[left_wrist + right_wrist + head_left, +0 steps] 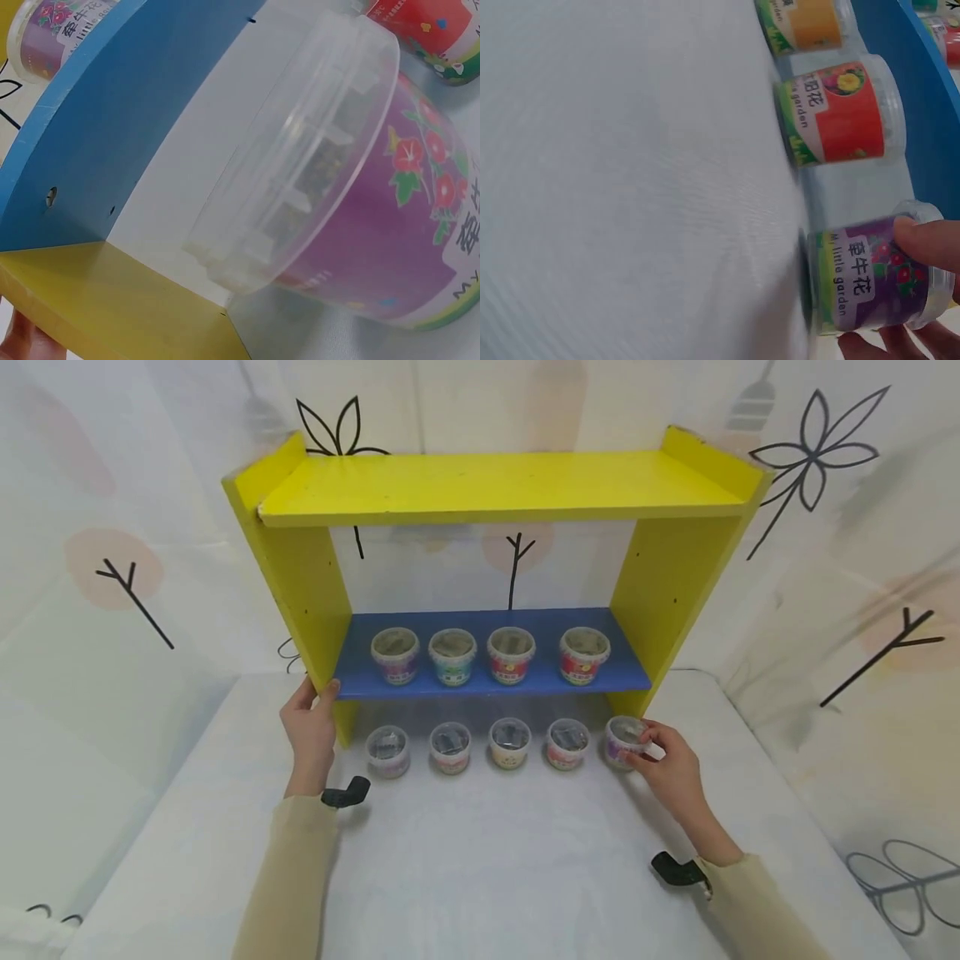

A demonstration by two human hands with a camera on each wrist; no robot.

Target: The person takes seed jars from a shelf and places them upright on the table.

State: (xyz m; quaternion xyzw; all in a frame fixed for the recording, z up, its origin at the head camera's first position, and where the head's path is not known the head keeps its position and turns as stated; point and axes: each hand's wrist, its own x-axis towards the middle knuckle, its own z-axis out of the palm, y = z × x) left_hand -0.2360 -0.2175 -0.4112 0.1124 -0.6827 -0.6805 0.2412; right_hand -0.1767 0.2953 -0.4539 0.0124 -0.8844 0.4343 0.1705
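A yellow shelf [510, 485] with a blue middle board [547, 652] stands against the backdrop. At its left side panel, my left hand [307, 735] grips the edge, thumb by the blue board's corner and fingers partly hidden behind the panel. My right hand [675, 772] pinches a small purple-labelled plastic cup [870, 281] between thumb and fingers, at the right end of the lower row. That cup sits upright on the white table, close to the right panel. A red-labelled cup [844, 112] is its neighbour to the left.
Several lidded cups with coloured labels, one red and yellow [585, 656], line the blue board. Below, more cups, including a purple one [387, 752] at the left end, stand in a row on the white table [495, 868]. A patterned cloth [127, 693] hangs around.
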